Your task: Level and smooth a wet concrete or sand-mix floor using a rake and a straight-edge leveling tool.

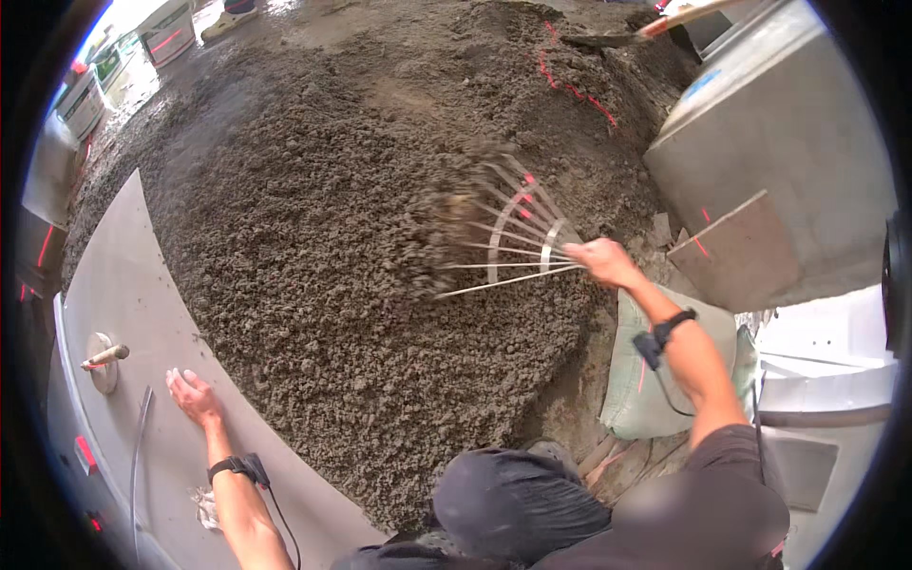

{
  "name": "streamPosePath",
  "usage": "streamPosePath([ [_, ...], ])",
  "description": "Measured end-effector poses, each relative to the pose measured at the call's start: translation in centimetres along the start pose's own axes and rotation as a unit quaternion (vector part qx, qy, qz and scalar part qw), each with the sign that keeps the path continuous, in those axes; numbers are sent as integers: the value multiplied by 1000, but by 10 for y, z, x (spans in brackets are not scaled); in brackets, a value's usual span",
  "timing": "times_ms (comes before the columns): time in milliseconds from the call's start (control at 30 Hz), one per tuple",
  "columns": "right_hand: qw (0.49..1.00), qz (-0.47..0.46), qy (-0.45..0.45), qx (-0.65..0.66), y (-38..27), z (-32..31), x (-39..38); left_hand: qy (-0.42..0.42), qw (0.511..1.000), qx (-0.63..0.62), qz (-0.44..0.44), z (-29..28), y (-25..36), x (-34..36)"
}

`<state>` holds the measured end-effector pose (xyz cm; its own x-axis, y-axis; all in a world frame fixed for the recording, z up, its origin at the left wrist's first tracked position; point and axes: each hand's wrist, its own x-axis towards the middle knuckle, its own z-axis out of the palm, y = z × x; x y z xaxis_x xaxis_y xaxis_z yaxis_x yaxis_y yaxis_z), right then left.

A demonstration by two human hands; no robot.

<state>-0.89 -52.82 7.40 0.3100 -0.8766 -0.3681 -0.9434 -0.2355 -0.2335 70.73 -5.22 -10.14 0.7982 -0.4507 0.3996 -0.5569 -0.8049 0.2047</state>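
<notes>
My right hand (600, 261) is closed around the base of a metal fan rake (543, 226). The rake's spread tines reach left over a broad bed of dark, crumbly mortar mix (323, 256); their tips are blurred by motion, with crumbs around them. My left hand (195, 397) is at a large grey slab (157, 299) on the left, its fingers a little bent and holding nothing. Whether the palm presses on the slab I cannot tell. Just left of that hand, a round disc with a short handle (106, 358) sits on the slab.
White buckets (169, 36) stand at the far left. A shovel (608, 38) lies at the back right, near a large grey block (769, 142) with a flat brown piece (741, 249) leaning on it. A pale green sack (655, 380) lies under my right forearm. My knee (518, 503) is at the lower edge.
</notes>
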Motion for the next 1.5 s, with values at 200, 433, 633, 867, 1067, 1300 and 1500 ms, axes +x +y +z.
streamPosePath([
  [200, 992, 68, 46, 97, 27, -23, -117, -41, 999, 5, 27, -13, 13, -2],
  [433, 991, -27, -53, 118, -118, 42, -53, -165, 969, -172, 71, -51, 67, -108],
  [633, 993, 40, -24, 107, 77, 36, -80, -155, 974, -152, 66, -94, 38, -185],
  [867, 983, 94, 22, 158, 154, -2, -142, -134, 984, -108, 46, -96, 42, -197],
  [1067, 963, 132, 57, 226, 136, -30, -190, -129, 986, -90, 46, -97, 59, -200],
  [1300, 986, 40, -13, 161, 73, 19, -171, -137, 986, -76, 60, -104, 41, -199],
  [1500, 973, 139, -9, 184, 165, -9, -194, -152, 983, -94, 50, -92, 64, -211],
])
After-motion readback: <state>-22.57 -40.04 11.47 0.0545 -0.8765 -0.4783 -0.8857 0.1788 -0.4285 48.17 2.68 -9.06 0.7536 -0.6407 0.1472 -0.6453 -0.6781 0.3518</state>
